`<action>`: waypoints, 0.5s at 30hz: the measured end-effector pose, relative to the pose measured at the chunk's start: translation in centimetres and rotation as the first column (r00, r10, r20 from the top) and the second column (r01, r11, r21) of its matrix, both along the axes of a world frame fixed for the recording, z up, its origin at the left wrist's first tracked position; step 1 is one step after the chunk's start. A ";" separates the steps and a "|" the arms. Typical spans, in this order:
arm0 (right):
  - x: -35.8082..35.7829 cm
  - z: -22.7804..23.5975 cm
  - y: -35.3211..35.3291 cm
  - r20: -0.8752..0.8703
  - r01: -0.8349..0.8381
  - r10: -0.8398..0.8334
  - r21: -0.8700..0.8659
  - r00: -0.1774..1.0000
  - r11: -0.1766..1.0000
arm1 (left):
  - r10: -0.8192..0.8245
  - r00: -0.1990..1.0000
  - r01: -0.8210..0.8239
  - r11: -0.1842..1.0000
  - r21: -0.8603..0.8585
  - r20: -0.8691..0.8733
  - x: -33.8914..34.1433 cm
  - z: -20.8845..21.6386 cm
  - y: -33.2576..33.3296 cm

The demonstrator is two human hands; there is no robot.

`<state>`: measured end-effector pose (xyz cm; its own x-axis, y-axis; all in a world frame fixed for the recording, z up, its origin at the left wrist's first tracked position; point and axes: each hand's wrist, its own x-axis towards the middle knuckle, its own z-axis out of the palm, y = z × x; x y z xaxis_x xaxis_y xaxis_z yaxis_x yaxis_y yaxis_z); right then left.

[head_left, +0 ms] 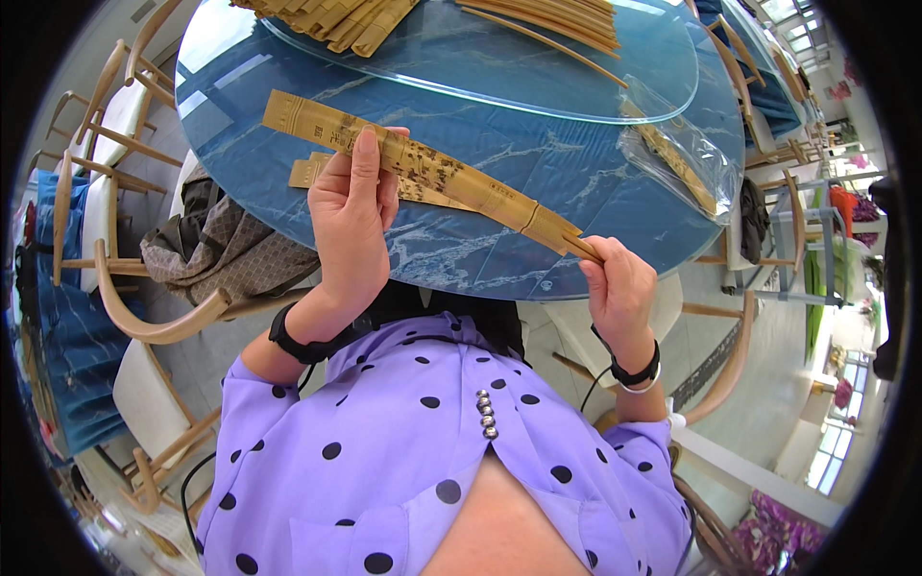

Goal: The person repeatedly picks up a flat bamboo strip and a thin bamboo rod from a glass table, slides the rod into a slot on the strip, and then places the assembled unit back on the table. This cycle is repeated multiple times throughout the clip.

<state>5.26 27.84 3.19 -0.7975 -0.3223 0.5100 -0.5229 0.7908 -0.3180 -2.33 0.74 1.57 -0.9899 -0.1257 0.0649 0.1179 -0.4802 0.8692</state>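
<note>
A long tan paper chopstick sleeve [451, 182], printed with dark decoration, slants above the blue marbled table. My left hand [353, 206] is closed on its left half, thumb on top. At the sleeve's lower right end, wooden chopsticks [582, 247] stick out, and my right hand [622, 288] pinches their ends. Most of the chopsticks' length is hidden inside the paper. Beneath, a second sleeve [305, 173] lies on the table, partly covered by my left hand and the held sleeve.
On the raised glass turntable [461, 82] lie a heap of paper sleeves [336, 24] and a bundle of bare chopsticks [567, 24]. A clear plastic bag [691, 158] rests at the table's right. Wooden chairs [120, 144] and a patterned backpack [226, 245] stand beyond the left edge.
</note>
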 end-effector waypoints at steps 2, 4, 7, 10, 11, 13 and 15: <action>0.0 0.0 0.0 0.003 0.001 -0.001 0.009 1.000 1.000 | -0.016 1.000 0.016 1.000 0.002 0.004 -0.1 0.0 -0.2; 0.0 -0.1 0.1 0.012 0.002 -0.003 0.012 1.000 1.000 | -0.002 1.000 0.002 1.000 0.025 0.024 -0.2 0.3 -0.2; 0.2 -0.1 0.2 0.031 0.009 -0.009 0.001 0.999 1.000 | 0.045 0.997 -0.048 0.998 0.050 0.062 -0.3 1.2 0.0; 0.3 -0.1 0.2 0.038 0.021 -0.020 -0.021 0.999 1.000 | 0.039 0.998 -0.039 0.999 0.001 0.044 -0.5 0.6 -0.1; 0.4 -0.2 0.3 0.037 0.025 -0.024 -0.024 0.999 0.999 | 0.022 0.999 -0.022 1.000 -0.012 0.026 -0.4 0.4 -0.2; 0.3 -0.2 0.2 0.021 0.026 -0.025 -0.023 0.999 0.999 | -0.001 1.000 0.001 1.000 -0.024 0.004 -0.3 0.3 0.0; 0.2 -0.3 0.2 -0.007 0.018 -0.018 -0.015 1.000 1.000 | -0.013 1.000 0.013 1.000 -0.023 -0.006 0.1 0.3 0.3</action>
<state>5.43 28.01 2.89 -0.7995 -0.3002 0.5203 -0.5108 0.7955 -0.3259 -2.23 1.04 1.88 -0.9910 -0.1114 0.0742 0.1177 -0.4615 0.8793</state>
